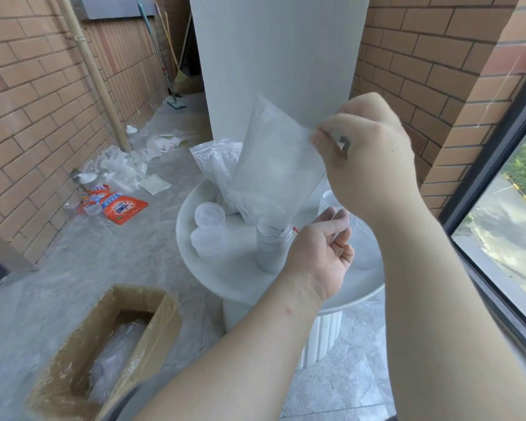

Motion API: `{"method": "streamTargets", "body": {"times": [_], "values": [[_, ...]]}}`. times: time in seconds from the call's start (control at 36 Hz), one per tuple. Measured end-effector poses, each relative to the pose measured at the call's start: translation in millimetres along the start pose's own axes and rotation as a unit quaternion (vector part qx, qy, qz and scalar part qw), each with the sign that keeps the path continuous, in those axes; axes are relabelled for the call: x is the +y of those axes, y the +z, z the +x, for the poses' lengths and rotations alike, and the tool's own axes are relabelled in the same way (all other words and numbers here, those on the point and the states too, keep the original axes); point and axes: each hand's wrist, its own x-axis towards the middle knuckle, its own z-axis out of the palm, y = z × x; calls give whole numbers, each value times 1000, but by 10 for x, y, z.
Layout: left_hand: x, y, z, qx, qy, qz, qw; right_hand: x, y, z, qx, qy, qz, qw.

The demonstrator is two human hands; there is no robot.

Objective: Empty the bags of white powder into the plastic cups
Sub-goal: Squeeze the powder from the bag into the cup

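My right hand point(368, 159) pinches the upper corner of a clear plastic bag point(274, 165) and holds it up, tilted. The bag's lower corner dips into an open clear plastic cup point(271, 250) that stands on the round white table point(255, 290) and looks filled with white powder. My left hand point(319, 253) hovers just right of that cup, fingers loosely curled, with nothing plainly held. Two lidded cups point(208, 226) stand left of it. Another clear cup point(365, 247) is partly hidden behind my left hand.
A heap of clear bags point(216, 159) lies at the table's back, against a white column point(280, 56). A cardboard box point(82, 360) with plastic inside sits on the floor at lower left. An orange detergent pouch point(120, 208) and litter lie by the brick wall. A window point(504, 238) is at right.
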Motion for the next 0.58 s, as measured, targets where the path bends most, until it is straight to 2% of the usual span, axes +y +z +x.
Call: {"method": "streamTargets", "body": {"times": [0.06, 0.14, 0.19, 0.28, 0.36, 0.42, 0.58], "values": [[-4, -3, 2, -1, 0, 1, 1000, 14, -3, -15, -15, -2, 10, 1000], [-3, 4, -7, -1, -2, -1, 1000, 38, -28, -20, 17, -6, 16, 1000], [-5, 10, -8, 0, -2, -3, 1000, 30, -39, -35, -8, -5, 15, 1000], [-5, 18, -16, 1, 0, -1, 1000, 47, -47, -36, 24, -2, 17, 1000], [-1, 18, -23, 2, -2, -3, 1000, 49, -55, -37, -29, 2, 18, 999], [2, 20, -32, 4, -4, -5, 1000, 55, -62, -36, 4, 6, 17, 1000], [20, 19, -43, 9, -8, -13, 1000, 73, -70, -22, 15, 15, 29, 999]]}}
